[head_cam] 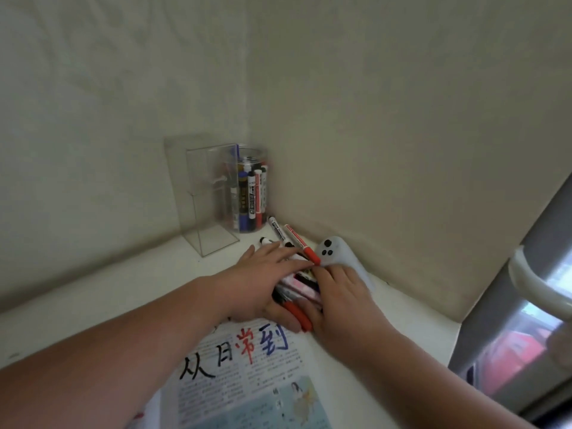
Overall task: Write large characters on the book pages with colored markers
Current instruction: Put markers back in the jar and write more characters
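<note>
A white worktop (93, 305) fills a wall corner. At the back stand a clear box (204, 199) and, just beside it, a clear jar (250, 193) full of markers, their labels too small to read. A white controller (329, 247) with black buttons lies partly under the right hand (337, 298). The open book (247, 376) shows large handwritten 从日 in black, 常 in red and 到 in blue. Just beyond it lies the pile of markers (305, 286). The left hand (263, 283) rests flat on top with its fingers straight, and the right hand's grip curls round the pile's right side
</note>
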